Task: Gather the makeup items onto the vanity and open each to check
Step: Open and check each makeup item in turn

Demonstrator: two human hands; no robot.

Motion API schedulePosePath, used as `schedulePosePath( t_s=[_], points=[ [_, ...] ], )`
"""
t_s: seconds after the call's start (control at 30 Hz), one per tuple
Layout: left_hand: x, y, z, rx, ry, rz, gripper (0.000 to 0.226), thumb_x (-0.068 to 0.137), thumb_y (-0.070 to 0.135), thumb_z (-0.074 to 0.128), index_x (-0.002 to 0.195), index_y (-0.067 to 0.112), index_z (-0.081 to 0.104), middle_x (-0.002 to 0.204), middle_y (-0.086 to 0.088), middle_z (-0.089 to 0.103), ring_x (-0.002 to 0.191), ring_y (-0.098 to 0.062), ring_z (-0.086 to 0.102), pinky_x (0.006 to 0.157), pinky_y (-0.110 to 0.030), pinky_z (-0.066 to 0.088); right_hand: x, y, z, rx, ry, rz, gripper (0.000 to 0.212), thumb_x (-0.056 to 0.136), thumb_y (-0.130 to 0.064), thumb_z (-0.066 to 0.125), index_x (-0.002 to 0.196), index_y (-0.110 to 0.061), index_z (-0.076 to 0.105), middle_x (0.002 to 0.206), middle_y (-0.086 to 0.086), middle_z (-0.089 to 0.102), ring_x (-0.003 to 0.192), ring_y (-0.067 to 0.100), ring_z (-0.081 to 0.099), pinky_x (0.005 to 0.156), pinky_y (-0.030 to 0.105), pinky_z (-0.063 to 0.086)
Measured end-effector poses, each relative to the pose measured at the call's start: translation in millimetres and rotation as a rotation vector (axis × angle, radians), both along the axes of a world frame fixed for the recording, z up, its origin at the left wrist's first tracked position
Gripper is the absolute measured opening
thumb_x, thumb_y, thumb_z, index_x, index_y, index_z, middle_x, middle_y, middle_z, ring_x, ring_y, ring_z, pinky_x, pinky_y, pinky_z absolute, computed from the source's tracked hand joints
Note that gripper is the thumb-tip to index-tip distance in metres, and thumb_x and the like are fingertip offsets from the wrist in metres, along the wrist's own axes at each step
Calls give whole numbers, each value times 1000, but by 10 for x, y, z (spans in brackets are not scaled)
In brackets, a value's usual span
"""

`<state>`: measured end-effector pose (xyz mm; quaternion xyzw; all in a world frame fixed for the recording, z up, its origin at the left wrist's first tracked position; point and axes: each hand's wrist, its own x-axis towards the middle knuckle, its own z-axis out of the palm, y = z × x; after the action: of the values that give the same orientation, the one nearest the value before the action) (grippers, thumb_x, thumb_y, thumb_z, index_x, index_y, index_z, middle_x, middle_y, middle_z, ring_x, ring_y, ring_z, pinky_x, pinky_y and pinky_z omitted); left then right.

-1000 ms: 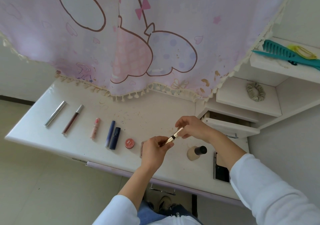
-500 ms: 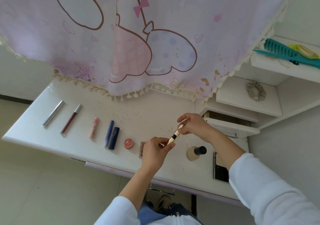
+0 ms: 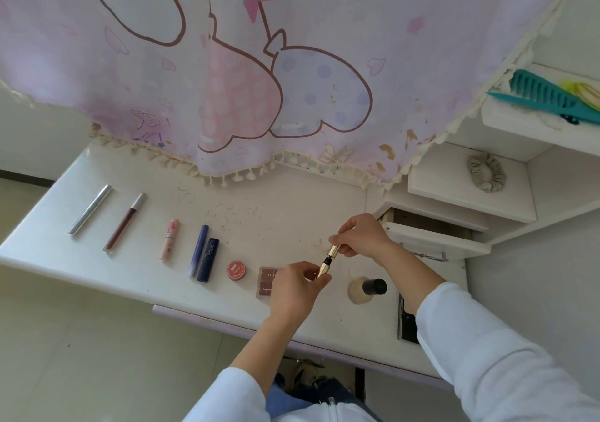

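slim makeup tubes lying in a row: 5 – silver [image 3: 90, 209], dark red [image 3: 125, 222], pink [image 3: 170, 239], blue [image 3: 198, 249], navy [image 3: 208, 260]
round red pots: 1 [image 3: 236, 270]
brown palettes: 1 [image 3: 265, 282]
gold tubes being held: 1 [image 3: 328, 261]
black-capped foundation bottles: 1 [image 3: 366, 288]
teal combs: 1 [image 3: 539, 97]
grey scrunchies: 1 [image 3: 487, 172]

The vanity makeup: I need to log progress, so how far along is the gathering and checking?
Gathering looks mostly done: tubes through to the red pot lie in a row on the vanity. In hand: the left hand and right hand hold a gold tube, slightly parted. Whether the rest were checked cannot be told.
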<state>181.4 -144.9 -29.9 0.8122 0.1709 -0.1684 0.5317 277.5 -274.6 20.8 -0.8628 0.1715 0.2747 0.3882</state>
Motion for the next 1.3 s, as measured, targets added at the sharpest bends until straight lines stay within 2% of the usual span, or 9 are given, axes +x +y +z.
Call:
schedulePosePath(
  t_s=[0.13, 0.37, 0.53, 0.67, 0.77, 0.97, 1.1, 1.2, 1.3],
  points=[
    [42, -70, -69, 34, 30, -37, 17, 80, 36, 70, 82, 19, 71, 75, 1, 71, 65, -23, 65, 65, -41, 54, 77, 32, -95, -89, 29, 34, 14, 78, -5, 73, 73, -1, 62, 82, 20, 69, 74, 26, 68, 81, 42, 59],
    [70, -177, -192, 52, 91, -86, 20, 79, 33, 69, 79, 14, 70, 72, -4, 70, 67, -26, 67, 65, -40, 58, 232, 88, -278, -165, 99, 112, 24, 76, 5, 61, 98, 11, 68, 80, 17, 62, 79, 28, 65, 92, 45, 53],
    [128, -206, -246, 81, 106, -106, 21, 79, 30, 67, 76, 9, 69, 67, -9, 68, 60, -25, 62, 59, -37, 53, 311, 87, -422, -229, 129, 170, 38, 75, 2, 65, 111, 14, 63, 110, 29, 66, 102, 36, 67, 93, 50, 52],
    [160, -243, -261, 125, 166, -175, 23, 79, 30, 65, 66, 12, 60, 60, -6, 61, 65, -30, 67, 55, -35, 50, 298, 89, -452, -292, 167, 223, 6, 76, 3, 63, 81, 4, 66, 76, 18, 66, 71, 27, 61, 64, 29, 48],
    [169, -270, -280, 222, 189, -241, 26, 82, 33, 62, 65, 15, 54, 59, -1, 54, 66, -28, 65, 53, -30, 42, 277, 91, -447, -339, 172, 286, 34, 78, 6, 55, 55, -13, 39, 56, 6, 41, 52, 20, 43, 47, 23, 32],
    [187, -303, -325, 321, 162, -322, 26, 87, 32, 60, 92, 7, 59, 96, -11, 66, 89, -29, 63, 68, -34, 47, 242, 70, -456, -378, 189, 360, 36, 82, 5, 52, 56, -16, 37, 57, 5, 38, 50, 16, 38, 46, 23, 30],
    [180, -296, -337, 338, 153, -331, 29, 87, 33, 61, 97, 6, 57, 102, -12, 64, 92, -29, 62, 73, -36, 48, 208, 47, -472, -377, 171, 360, 35, 83, 3, 51, 55, -14, 38, 56, 4, 38, 52, 17, 39, 46, 23, 28],
    [159, -275, -318, 351, 133, -323, 34, 88, 36, 60, 101, 5, 57, 104, -12, 63, 94, -30, 61, 74, -37, 48, 174, 48, -450, -353, 151, 352, 14, 86, -4, 55, 83, 5, 66, 77, 15, 62, 72, 21, 51, 55, 25, 37],
    [123, -201, -251, 338, 84, -276, 40, 89, 39, 58, 116, 9, 56, 114, -6, 60, 101, -25, 60, 77, -32, 46, 161, 46, -403, -318, 109, 372, 33, 86, -10, 58, 108, 14, 64, 95, 24, 68, 80, 33, 61, 61, 28, 36]
  ],
)
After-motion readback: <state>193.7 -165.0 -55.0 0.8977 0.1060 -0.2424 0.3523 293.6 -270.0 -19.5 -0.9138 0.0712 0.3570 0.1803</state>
